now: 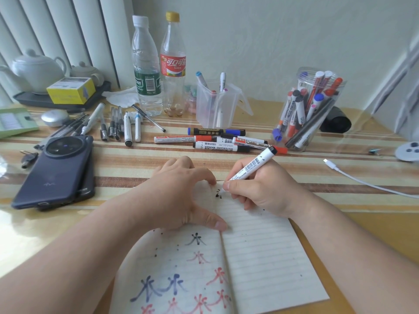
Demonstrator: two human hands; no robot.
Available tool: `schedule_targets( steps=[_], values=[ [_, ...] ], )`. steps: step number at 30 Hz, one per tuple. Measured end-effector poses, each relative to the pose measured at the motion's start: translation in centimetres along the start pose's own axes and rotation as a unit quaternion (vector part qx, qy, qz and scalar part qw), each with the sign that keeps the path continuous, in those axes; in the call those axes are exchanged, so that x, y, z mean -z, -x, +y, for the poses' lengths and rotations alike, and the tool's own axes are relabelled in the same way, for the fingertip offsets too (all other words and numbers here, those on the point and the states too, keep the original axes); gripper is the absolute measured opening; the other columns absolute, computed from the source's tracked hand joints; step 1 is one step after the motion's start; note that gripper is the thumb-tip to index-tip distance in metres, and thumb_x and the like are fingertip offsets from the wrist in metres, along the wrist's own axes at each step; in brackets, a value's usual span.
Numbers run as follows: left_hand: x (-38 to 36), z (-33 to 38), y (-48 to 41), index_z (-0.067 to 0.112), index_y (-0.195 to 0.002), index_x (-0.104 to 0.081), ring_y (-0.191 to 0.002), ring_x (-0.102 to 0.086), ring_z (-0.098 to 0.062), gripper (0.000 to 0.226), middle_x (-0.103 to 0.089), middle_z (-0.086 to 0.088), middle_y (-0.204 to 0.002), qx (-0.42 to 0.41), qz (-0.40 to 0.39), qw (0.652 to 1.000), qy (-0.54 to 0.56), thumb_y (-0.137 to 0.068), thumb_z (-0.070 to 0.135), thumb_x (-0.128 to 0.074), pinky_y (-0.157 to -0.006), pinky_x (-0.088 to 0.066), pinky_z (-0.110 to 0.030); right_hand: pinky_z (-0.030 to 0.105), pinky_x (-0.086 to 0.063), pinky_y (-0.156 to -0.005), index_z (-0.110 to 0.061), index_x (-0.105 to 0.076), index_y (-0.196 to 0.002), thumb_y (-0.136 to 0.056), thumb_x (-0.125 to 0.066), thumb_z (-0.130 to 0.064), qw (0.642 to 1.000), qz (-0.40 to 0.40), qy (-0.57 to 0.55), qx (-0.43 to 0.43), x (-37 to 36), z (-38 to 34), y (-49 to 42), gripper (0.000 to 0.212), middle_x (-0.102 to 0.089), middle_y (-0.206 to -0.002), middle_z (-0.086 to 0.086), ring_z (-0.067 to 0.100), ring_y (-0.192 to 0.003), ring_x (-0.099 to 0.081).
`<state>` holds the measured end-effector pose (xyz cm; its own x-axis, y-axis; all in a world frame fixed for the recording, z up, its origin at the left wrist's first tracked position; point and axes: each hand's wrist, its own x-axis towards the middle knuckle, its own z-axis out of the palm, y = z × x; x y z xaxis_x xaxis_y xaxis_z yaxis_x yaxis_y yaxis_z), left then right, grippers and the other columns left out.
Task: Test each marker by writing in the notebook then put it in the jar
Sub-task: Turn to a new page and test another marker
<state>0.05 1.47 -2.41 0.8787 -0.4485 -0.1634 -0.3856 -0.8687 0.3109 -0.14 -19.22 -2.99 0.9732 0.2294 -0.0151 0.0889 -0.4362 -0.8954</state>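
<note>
Testing step for sure: the right hand (260, 189) pinches a marker (251, 167) between thumb and fingertips, with the tip down near the top of the open notebook (260, 257), right by the fold, where a few small black marks sit. The left hand (179, 191) is spread, thumb and fingers pressing the left page flat. Next I'd guess it lifts off and goes over to the jar (310, 109) at back right, which is pretty crowded, so it needs a gap. The marker has a white barrel, a barcode and a black top end

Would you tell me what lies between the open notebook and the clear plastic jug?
In the head view, a loose cluster of whiteboard markers lies on the striped table between notebook and jug.
</note>
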Motion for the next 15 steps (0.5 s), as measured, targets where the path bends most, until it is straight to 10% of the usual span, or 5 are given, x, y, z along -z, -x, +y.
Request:
schedule_targets(
  steps=[15],
  values=[
    [0.02,-0.12,0.01,0.057,-0.128,-0.041,-0.119,-0.033,-0.012,0.093,-0.037,0.013,-0.119,-0.001,-0.007,1.0,-0.001,-0.045,0.094,-0.062,-0.093,-0.031,-0.031,0.028,-0.044,-0.044,-0.009,-0.063,-0.073,-0.086,-0.07,-0.008,0.999,0.041,0.002,-0.013,0.13,0.11,-0.35,0.016,-0.064,-0.061,0.009,0.027,-0.043,-0.058]
  ],
)
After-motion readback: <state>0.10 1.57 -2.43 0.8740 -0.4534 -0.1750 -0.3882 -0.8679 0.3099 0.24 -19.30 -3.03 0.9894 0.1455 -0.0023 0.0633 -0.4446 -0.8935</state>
